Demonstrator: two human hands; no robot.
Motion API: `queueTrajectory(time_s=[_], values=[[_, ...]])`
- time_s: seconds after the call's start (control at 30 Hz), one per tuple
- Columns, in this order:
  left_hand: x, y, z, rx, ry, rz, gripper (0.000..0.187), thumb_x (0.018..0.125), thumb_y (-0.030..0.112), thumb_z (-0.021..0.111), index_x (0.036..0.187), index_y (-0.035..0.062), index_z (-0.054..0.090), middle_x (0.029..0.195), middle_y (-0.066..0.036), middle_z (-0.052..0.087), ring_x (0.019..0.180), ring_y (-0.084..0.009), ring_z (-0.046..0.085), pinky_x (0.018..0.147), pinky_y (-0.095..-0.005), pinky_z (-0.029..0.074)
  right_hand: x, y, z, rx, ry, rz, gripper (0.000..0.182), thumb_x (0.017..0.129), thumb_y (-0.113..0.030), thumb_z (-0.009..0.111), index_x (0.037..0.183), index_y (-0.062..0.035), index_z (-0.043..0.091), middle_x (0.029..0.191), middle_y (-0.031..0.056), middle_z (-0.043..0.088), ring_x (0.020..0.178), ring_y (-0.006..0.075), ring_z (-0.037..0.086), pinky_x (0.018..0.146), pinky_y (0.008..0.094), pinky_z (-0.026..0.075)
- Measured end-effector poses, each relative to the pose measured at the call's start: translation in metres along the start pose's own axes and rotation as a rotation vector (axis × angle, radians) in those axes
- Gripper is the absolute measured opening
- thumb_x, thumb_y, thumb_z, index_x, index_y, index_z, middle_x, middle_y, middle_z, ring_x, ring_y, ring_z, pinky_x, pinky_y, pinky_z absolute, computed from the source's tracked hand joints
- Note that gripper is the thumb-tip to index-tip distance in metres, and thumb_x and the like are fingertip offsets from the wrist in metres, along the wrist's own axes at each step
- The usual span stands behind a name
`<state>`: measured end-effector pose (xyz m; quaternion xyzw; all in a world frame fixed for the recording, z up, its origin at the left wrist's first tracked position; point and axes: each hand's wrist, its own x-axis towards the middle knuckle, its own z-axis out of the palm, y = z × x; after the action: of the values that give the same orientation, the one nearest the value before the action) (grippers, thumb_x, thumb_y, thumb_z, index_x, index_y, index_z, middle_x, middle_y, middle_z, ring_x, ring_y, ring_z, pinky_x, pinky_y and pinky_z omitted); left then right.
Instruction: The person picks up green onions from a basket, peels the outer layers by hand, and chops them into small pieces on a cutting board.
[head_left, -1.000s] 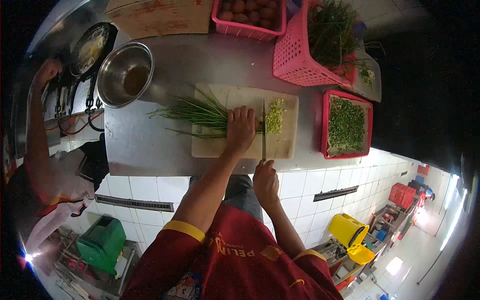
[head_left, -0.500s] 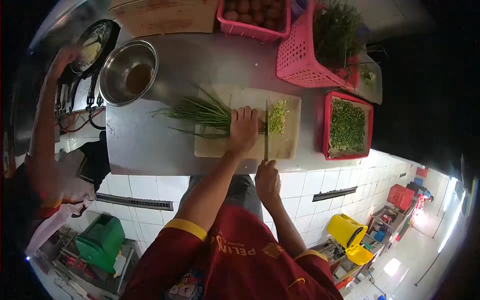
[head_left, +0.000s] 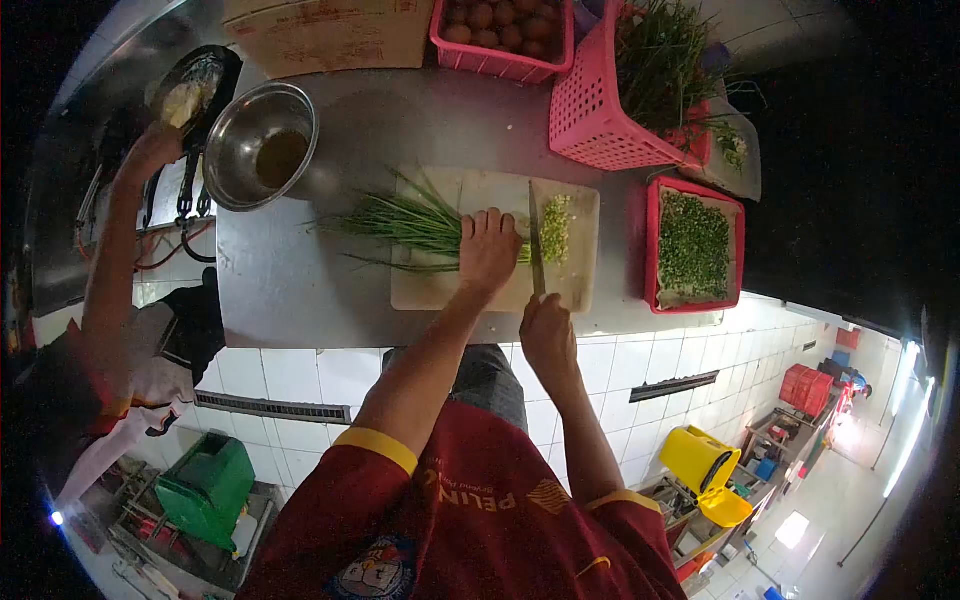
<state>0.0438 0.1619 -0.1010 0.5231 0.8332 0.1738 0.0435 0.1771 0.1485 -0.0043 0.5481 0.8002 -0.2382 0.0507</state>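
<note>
My left hand (head_left: 490, 250) presses a bunch of green onions (head_left: 415, 225) onto a pale cutting board (head_left: 430, 292), its fingers bent over the stalks. The long green ends point left. My right hand (head_left: 548, 325) is closed round the handle of a knife (head_left: 537, 245) at the board's near edge. The blade points away from me, just right of my left fingers. Chopped pale green pieces (head_left: 556, 225) lie on the board to the right of the blade.
Right of the board stands a red tray of chopped greens (head_left: 695, 250). Behind are a pink basket (head_left: 600, 110) and a crate of eggs (head_left: 500, 40). A steel bowl (head_left: 235, 150) stands left. At far left, another person's hand (head_left: 155, 150) is by a pan (head_left: 205, 85).
My right hand and the knife have shifted slightly, the handle now nearer the board. The other person's hand has moved down and right beside the pan.
</note>
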Motion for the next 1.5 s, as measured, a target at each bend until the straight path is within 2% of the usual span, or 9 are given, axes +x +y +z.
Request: queueTrajectory(time_s=[0.2, 0.43, 0.53, 0.67, 0.7, 0.77, 0.97, 1.27, 1.5], values=[[0.0, 0.0, 0.007, 0.029, 0.099, 0.007, 0.027, 0.086, 0.024, 0.056, 0.104, 0.0043, 0.056, 0.1, -0.012, 0.051, 0.102, -0.0303, 0.049, 0.096, -0.0482, 0.036, -0.009, 0.007, 0.034, 0.082, -0.114, 0.227, 0.029, 0.099, -0.025, 0.043, 0.097, 0.0039, 0.043, 0.076, 0.0334, 0.062, 0.076, 0.0496, 0.064, 0.063, 0.0545, 0.054], [0.004, 0.002, 0.004, 0.065, 0.187, 0.023, 0.025, 0.085, 0.024, 0.057, 0.102, 0.0055, 0.058, 0.098, -0.011, 0.051, 0.1, -0.0289, 0.05, 0.095, -0.0473, 0.036, 0.031, 0.031, 0.053, -0.131, 0.139, -0.223, 0.026, 0.096, -0.021, 0.047, 0.101, 0.0044, 0.041, 0.078, 0.0314, 0.062, 0.077, 0.0485, 0.064, 0.065, 0.0524, 0.053], [-0.001, 0.001, 0.003, 0.072, 0.139, 0.016, 0.024, 0.086, 0.024, 0.057, 0.101, 0.0057, 0.058, 0.096, -0.011, 0.05, 0.098, -0.0284, 0.049, 0.094, -0.0467, 0.037, 0.019, -0.005, -0.002, -0.022, -0.019, -0.006, 0.025, 0.097, -0.021, 0.045, 0.096, 0.0041, 0.046, 0.079, 0.0298, 0.063, 0.076, 0.047, 0.065, 0.065, 0.0524, 0.054], [0.0, 0.001, 0.003, 0.073, 0.146, 0.024, 0.025, 0.086, 0.025, 0.057, 0.102, 0.0057, 0.058, 0.097, -0.011, 0.05, 0.098, -0.0285, 0.049, 0.093, -0.0466, 0.036, -0.014, -0.007, -0.001, -0.016, -0.143, 0.124, 0.026, 0.098, -0.021, 0.043, 0.093, 0.004, 0.046, 0.084, 0.0301, 0.064, 0.076, 0.0473, 0.065, 0.067, 0.0537, 0.055], [0.0, 0.001, 0.003, 0.083, 0.147, 0.022, 0.025, 0.086, 0.025, 0.057, 0.102, 0.0057, 0.058, 0.098, -0.011, 0.05, 0.098, -0.0286, 0.049, 0.093, -0.0466, 0.036, -0.021, 0.009, 0.021, -0.049, -0.053, -0.017, 0.026, 0.098, -0.021, 0.044, 0.093, 0.0039, 0.046, 0.087, 0.0333, 0.063, 0.079, 0.0485, 0.064, 0.067, 0.054, 0.055], [-0.001, 0.0, 0.004, 0.04, 0.115, 0.016, 0.026, 0.086, 0.025, 0.057, 0.102, 0.0054, 0.058, 0.098, -0.012, 0.051, 0.099, -0.0289, 0.049, 0.093, -0.047, 0.036, -0.011, 0.008, 0.037, 0.032, -0.138, 0.22, 0.025, 0.097, -0.021, 0.046, 0.093, 0.0035, 0.046, 0.087, 0.0336, 0.063, 0.08, 0.0474, 0.064, 0.068, 0.0501, 0.055], [-0.004, 0.002, 0.003, -0.004, 0.144, 0.025, 0.026, 0.085, 0.023, 0.057, 0.102, 0.0043, 0.057, 0.099, -0.012, 0.051, 0.099, -0.0297, 0.049, 0.093, -0.0471, 0.036, 0.036, 0.036, 0.071, -0.055, 0.234, -0.178, 0.025, 0.097, -0.024, 0.049, 0.091, 0.0008, 0.048, 0.078, 0.025, 0.063, 0.076, 0.0411, 0.066, 0.062, 0.0462, 0.055], [-0.003, 0.003, -0.004, 0.021, -0.023, -0.013, 0.032, 0.088, 0.024, 0.058, 0.111, 0.0028, 0.053, 0.105, -0.014, 0.048, 0.106, -0.0308, 0.046, 0.097, -0.0477, 0.033, -0.014, 0.006, 0.028, 0.066, -0.111, 0.126, 0.026, 0.098, -0.022, 0.045, 0.095, 0.004, 0.043, 0.076, 0.0308, 0.063, 0.076, 0.0465, 0.065, 0.062, 0.0502, 0.054], [-0.001, 0.0, 0.0, 0.012, 0.055, 0.006, 0.031, 0.088, 0.025, 0.057, 0.11, 0.0024, 0.054, 0.105, -0.013, 0.048, 0.103, -0.0289, 0.047, 0.095, -0.0464, 0.034, 0.037, 0.023, 0.057, 0.012, 0.168, -0.15, 0.023, 0.093, -0.019, 0.053, 0.096, 0.0038, 0.049, 0.077, 0.0271, 0.063, 0.072, 0.0456, 0.064, 0.062, 0.0493, 0.053]])
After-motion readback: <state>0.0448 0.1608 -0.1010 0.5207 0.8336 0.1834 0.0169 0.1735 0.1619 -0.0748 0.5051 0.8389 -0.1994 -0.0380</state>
